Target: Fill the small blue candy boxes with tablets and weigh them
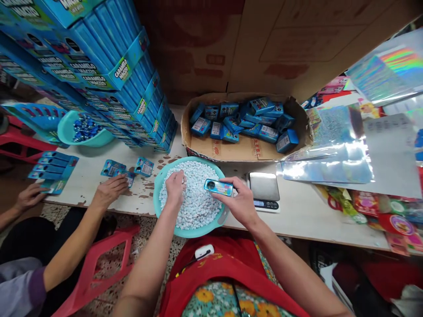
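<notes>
A turquoise basin (157,193) full of small pale candies (198,211) sits at the table's front edge. My left hand (176,187) is down among the candies at the left of the basin, its fingers curled together on some of them. Over the basin's right side, my right hand (240,198) grips a small blue candy box (218,187) between thumb and fingers, with the box's narrow printed side facing up. A small digital scale (264,187) lies just right of that hand, with its display lit.
An open cardboard carton (228,152) behind the basin holds several blue boxes. Stacked blue display boxes (125,83) tower at the left. A co-worker's hand (110,191) touches small boxes on the left. Another turquoise basin (66,127) holds shiny blue pieces. Holographic sheets (330,169) lie right.
</notes>
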Action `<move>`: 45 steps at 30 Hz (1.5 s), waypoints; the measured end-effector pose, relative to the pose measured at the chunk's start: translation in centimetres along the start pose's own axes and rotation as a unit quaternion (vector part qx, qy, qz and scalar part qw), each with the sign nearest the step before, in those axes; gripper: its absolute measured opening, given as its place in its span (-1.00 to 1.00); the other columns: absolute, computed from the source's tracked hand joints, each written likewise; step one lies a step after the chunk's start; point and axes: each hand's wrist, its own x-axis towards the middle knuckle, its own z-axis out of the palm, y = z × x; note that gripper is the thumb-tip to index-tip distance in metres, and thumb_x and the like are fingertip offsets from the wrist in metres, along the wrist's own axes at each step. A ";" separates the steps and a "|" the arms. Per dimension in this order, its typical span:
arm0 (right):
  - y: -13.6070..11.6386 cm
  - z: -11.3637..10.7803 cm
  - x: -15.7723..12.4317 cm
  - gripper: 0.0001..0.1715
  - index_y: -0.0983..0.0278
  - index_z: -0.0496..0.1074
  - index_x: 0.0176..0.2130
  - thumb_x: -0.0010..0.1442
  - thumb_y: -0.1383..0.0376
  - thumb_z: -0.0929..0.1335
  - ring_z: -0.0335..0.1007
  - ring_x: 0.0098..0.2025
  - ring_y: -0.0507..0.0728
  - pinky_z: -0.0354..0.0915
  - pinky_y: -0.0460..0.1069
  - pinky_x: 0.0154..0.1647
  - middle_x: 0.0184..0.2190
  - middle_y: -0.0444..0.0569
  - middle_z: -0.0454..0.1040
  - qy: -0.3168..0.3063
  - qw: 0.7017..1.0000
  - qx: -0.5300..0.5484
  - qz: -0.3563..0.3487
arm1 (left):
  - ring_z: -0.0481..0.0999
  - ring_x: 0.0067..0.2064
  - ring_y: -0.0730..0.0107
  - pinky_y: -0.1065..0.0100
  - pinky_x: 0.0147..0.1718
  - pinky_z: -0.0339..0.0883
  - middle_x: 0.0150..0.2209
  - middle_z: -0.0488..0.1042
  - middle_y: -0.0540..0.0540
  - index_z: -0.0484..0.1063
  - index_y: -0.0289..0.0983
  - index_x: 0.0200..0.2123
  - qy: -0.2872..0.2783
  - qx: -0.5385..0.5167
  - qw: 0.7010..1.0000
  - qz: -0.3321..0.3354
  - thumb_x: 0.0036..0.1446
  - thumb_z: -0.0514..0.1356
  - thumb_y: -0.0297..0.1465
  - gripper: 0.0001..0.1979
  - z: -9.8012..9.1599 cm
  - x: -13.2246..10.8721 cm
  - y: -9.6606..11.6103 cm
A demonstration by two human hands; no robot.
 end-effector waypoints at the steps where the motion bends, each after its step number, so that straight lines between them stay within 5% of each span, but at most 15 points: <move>1: -0.4 0.4 0.1 -0.60 0.21 0.46 -0.19 -0.05 0.16 0.51 0.41 -0.18 0.15 0.31 0.04 -0.12 -0.24 -0.06 0.48 -0.009 1.000 -0.012 -0.017 | 0.13 -0.62 0.58 0.46 -0.63 -0.01 -0.57 0.23 0.07 0.19 -0.25 -0.49 -0.007 -0.115 0.993 -0.039 0.09 0.12 -0.14 -0.68 -0.3 -0.4 1.3; 3: -1.1 1.5 0.2 -0.63 0.22 0.44 -0.19 -0.02 0.18 0.50 0.42 -0.17 0.16 0.32 0.05 -0.12 -0.24 -0.04 0.48 -0.026 0.998 -0.028 -0.047 | 0.08 -0.66 0.64 0.50 -0.68 -0.08 -0.57 0.22 0.10 0.18 -0.25 -0.47 -0.032 -0.316 0.944 -0.091 -0.02 0.23 -0.19 -0.69 -0.8 -1.4 4.0; 6: -2.0 3.4 0.4 -0.66 0.22 0.44 -0.18 0.02 0.21 0.48 0.42 -0.17 0.18 0.33 0.07 -0.12 -0.25 -0.02 0.49 -0.049 0.994 -0.050 -0.085 | 0.17 -0.65 0.65 0.52 -0.68 -0.01 -0.55 0.31 0.06 0.19 -0.27 -0.50 -0.031 -0.415 0.904 -0.093 -0.08 0.25 -0.25 -0.71 -0.9 -2.6 6.9; 10: -2.7 5.0 0.5 -0.68 0.22 0.44 -0.18 0.02 0.24 0.48 0.42 -0.19 0.19 0.33 0.07 -0.15 -0.26 -0.03 0.49 -0.073 0.990 -0.077 -0.096 | 0.33 -0.59 0.55 0.46 -0.60 0.19 -0.55 0.35 0.03 0.18 -0.27 -0.56 0.026 -0.401 0.913 -0.070 -0.03 0.23 -0.25 -0.71 -0.6 -3.2 7.8; 14: -3.0 5.2 0.7 -0.66 0.22 0.44 -0.17 0.02 0.25 0.48 0.41 -0.17 0.21 0.32 0.09 -0.14 -0.25 -0.01 0.48 -0.078 0.988 -0.089 -0.103 | 0.27 -0.62 0.59 0.48 -0.64 0.12 -0.58 0.26 0.08 0.20 -0.28 -0.57 0.050 -0.387 0.921 -0.007 -0.01 0.27 -0.27 -0.69 -0.3 -3.5 7.7; 34: -2.6 4.1 2.1 -0.71 0.23 0.45 -0.23 -0.03 0.32 0.46 0.41 -0.22 0.15 0.33 0.04 -0.18 -0.30 -0.06 0.48 -0.089 0.993 -0.036 -0.073 | 0.13 -0.67 0.63 0.52 -0.74 -0.04 -0.65 0.14 0.10 0.18 -0.27 -0.57 0.037 -0.320 0.945 0.051 0.06 0.24 -0.08 -0.56 2.0 -3.7 8.5; 41: -1.4 2.1 2.9 -0.65 0.23 0.45 -0.21 -0.06 0.31 0.50 0.42 -0.17 0.16 0.33 0.05 -0.11 -0.27 -0.06 0.49 -0.130 0.990 0.002 -0.059 | 0.09 -0.68 0.63 0.52 -0.74 -0.07 -0.64 0.11 0.11 0.18 -0.26 -0.55 0.049 -0.317 0.947 0.022 0.04 0.26 -0.08 -0.57 3.2 -2.5 9.1; 45: -0.6 -0.9 3.1 -0.63 0.20 0.47 -0.22 -0.08 0.24 0.52 0.45 -0.18 0.13 0.36 0.02 -0.11 -0.26 -0.08 0.51 -0.106 0.990 0.086 -0.032 | 0.18 -0.63 0.55 0.48 -0.66 0.10 -0.64 0.17 0.06 0.22 -0.25 -0.58 0.075 -0.201 0.976 0.039 0.13 0.15 -0.06 -0.57 1.9 -2.3 6.5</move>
